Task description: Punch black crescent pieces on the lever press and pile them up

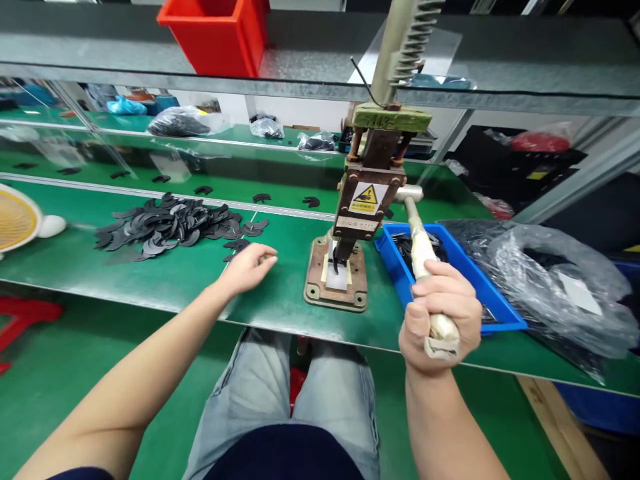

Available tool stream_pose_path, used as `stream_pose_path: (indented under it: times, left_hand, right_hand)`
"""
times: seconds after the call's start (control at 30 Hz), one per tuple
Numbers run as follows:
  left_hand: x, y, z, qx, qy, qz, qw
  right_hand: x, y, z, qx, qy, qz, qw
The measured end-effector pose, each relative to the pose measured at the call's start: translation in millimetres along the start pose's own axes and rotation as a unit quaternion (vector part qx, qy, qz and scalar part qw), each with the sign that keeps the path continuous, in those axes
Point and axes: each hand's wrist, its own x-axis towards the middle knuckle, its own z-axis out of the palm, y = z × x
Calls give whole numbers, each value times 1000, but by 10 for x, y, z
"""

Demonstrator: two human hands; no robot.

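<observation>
My right hand [443, 313] is wrapped round the taped lever handle [421, 250] of a hand press [370, 180]. The press stands upright on the bench, a yellow warning label on its front. Under its ram, on the base plate [310, 287], lies a small black curved piece [335, 263]. My left hand [250, 267] is low over the bench left of the press, thumb and fingers slightly apart, with nothing visible in it. Just behind it are a few black curved pieces [236, 245], beside a large heap of black curved pieces [173, 223].
A blue tray [500, 320] with small dark parts sits right of the press, next to clear plastic bags [560, 287]. A red bin [220, 33] stands on the overhead shelf [310, 60]. Several more curved pieces lie in a row along the back strip. A round yellow-mesh object [17, 220] is far left.
</observation>
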Motion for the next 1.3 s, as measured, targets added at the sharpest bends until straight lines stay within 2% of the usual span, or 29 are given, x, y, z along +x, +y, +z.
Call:
stream_pose_path:
  times: [0.1,0.17,0.23,0.33,0.5,0.63,0.73,0.9,1.07,1.3]
  left_hand:
    - [-88,-575,-368,135,59,-72,986]
    - [-160,-807,-500,175,39,-82,980]
    - [-223,-900,-527,192,9,-58,980]
    - [-246,-859,-439,224,-4,-26,974]
    - [-105,-714,-274,260,-11,-10,966]
    - [-16,-699,-250,231,-35,8,972]
    - [-34,-647,-225,201,-46,14,978]
    - [-122,-426,-113,155,-88,98,979]
    - [-116,-353,-111,145,-85,129,977]
    - [41,-230,-76,146,-213,252,933]
  right_hand:
    - [-4,7,27,7,14,3,1000]
    - [-5,15,38,5,20,4,1000]
    - [-2,22,44,4,24,-2,1000]
    - [7,25,42,6,24,-9,1000]
    - [14,25,19,-7,16,-4,1000]
    - [10,35,18,-6,17,-5,1000]
    - [9,40,35,-3,27,-6,1000]
    - [13,25,44,1,22,-5,1000]
    - [2,-2,18,4,9,-1,1000]
    - [0,-17,5,2,-3,1,1000]
